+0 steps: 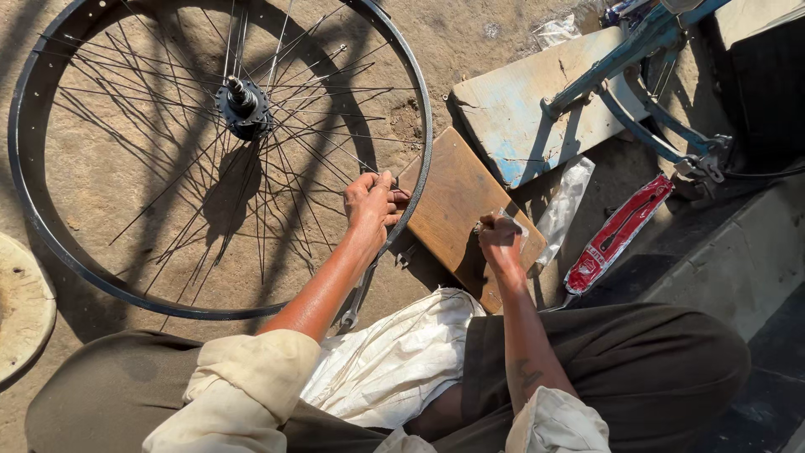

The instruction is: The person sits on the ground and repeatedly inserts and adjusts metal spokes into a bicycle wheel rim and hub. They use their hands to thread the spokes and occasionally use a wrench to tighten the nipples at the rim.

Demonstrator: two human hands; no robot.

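Dusty ground; left hand (pixel 371 205) gripping wheel rim (pixel 425 159), right hand (pixel 500 243) closed on small packet (pixel 513 225).

Red packet (pixel 619 232), blue bicycle frame (pixel 637 42), pale painted board (pixel 520 109), spanner (pixel 356 298) on ground.

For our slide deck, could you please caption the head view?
Left hand grips a spoked bicycle wheel rim; right hand rests on a wooden board.
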